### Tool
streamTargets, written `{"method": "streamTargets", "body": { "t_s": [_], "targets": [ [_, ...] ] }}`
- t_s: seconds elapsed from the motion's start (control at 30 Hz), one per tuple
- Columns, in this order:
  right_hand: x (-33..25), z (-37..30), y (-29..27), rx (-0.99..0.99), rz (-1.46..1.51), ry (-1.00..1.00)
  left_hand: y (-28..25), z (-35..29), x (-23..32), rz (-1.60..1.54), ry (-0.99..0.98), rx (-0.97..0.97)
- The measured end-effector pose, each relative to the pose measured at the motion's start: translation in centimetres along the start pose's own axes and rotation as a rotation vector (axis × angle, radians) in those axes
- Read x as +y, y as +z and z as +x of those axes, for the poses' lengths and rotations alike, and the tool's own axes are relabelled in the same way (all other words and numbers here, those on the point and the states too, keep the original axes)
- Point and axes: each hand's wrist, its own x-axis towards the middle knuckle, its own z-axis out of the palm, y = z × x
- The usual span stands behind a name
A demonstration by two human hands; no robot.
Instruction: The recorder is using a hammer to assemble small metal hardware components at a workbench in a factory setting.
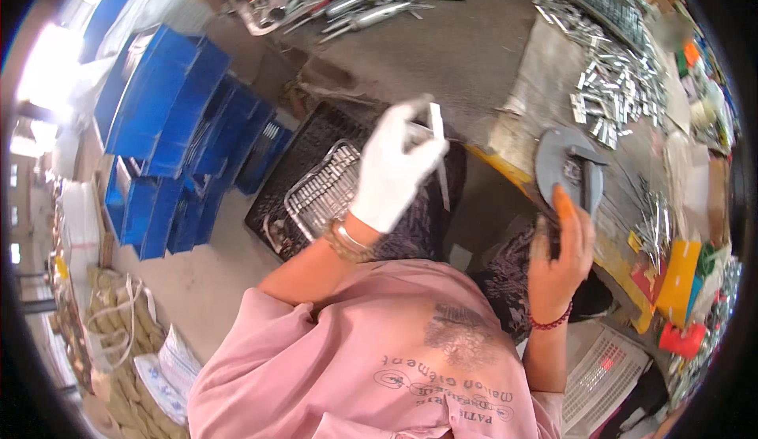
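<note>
My left hand [395, 166], in a white glove, pinches a thin, shiny metal strip [437, 135]; part of it is blurred. It is raised over a black crate [272, 210] beside my lap. My bare right hand [562, 253] has an orange cover on one fingertip. Its fingers are stretched out with the thumb apart, at the near edge of a round grey fixture [557, 163] with a dark bar across it. I see nothing in that hand. In the black crate sits a wire basket [316, 194] full of slim metal parts.
Stacked blue bins [162, 115] stand at left. On the workbench [466, 60] lie metal tools [363, 13] at the back and a heap of small shiny parts [612, 91] at right. The bench's yellow front edge [501, 166] runs before my lap. A red spool [683, 339] is far right.
</note>
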Motion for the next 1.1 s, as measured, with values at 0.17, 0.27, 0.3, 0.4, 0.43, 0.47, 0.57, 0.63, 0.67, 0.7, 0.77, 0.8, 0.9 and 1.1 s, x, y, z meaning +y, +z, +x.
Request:
{"method": "streamTargets", "body": {
  "t_s": [0.17, 0.27, 0.3, 0.4, 0.43, 0.47, 0.57, 0.63, 0.67, 0.7, 0.77, 0.8, 0.9, 1.1],
  "targets": [
    [1.9, 1.2, 3.5, 0.061, -0.088, -0.198, -12.6, 0.9, -11.7, 0.2, -0.248, 0.334],
    [1.6, 1.1, 4.0, 0.054, -0.124, -0.24, -16.4, -0.9, -20.8, 0.361, -0.432, 0.388],
    [1.6, 1.1, 3.9, 0.036, -0.127, -0.216, -17.4, -1.7, -25.5, 0.354, -0.413, 0.418],
    [1.7, 0.7, 4.0, 0.026, -0.139, -0.204, -15.9, -1.9, -28.6, 0.347, -0.508, 0.414],
    [1.7, 0.7, 4.0, 0.018, -0.136, -0.204, -16.0, -1.9, -30.2, 0.347, -0.514, 0.42],
    [1.7, 0.6, 4.0, 0.013, -0.131, -0.208, -16.1, -1.8, -32.0, 0.371, -0.499, 0.463],
    [1.8, 0.6, 4.2, 0.007, -0.11, -0.205, -14.8, -1.0, -32.5, 0.389, -0.508, 0.518],
    [1.8, 0.5, 4.3, 0.012, -0.119, -0.189, -13.7, -0.4, -30.5, 0.333, -0.593, 0.533],
    [1.8, 0.7, 4.4, 0.009, -0.118, -0.189, -13.5, -0.3, -30.5, 0.333, -0.595, 0.534],
    [1.7, 0.8, 4.3, 0.012, -0.112, -0.187, -13.3, -0.3, -30.4, 0.425, -0.571, 0.531],
    [1.8, 1.0, 4.4, 0.013, -0.103, -0.184, -13.3, -0.4, -30.0, 0.519, -0.547, 0.527],
    [1.9, 0.9, 4.2, 0.008, -0.108, -0.18, -12.8, -0.1, -29.2, 0.582, -0.513, 0.519],
    [2.0, 1.0, 3.5, 0.001, -0.129, -0.17, -12.1, 0.4, -27.6, 0.589, -0.37, 0.56],
    [1.0, 1.8, 3.1, -0.058, 0.024, -0.143, -18.3, 4.0, -20.8, 0.468, 0.01, 0.781]
  ]
}}
